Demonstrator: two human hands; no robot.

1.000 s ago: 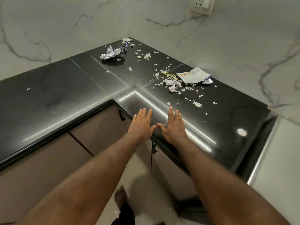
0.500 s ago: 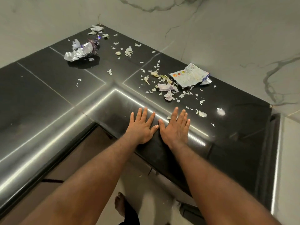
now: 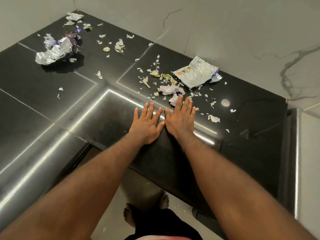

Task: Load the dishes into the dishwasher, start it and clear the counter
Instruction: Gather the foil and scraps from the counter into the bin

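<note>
Far left on the black counter (image 3: 103,118), a crumpled foil wrapper (image 3: 53,54) lies with its long axis running from near-left to far-right. The left hand (image 3: 147,123) rests flat, palm down, fingers straight and slightly spread, pointing toward the back wall and holding nothing. The right hand (image 3: 181,118) lies likewise beside it (thumbs just meeting), its fingertips (image 3: 180,98) at a pale peel scrap (image 3: 173,100). Further right, near the wall, a printed packet (image 3: 197,71) lies flat, one corner toward the wall.
</note>
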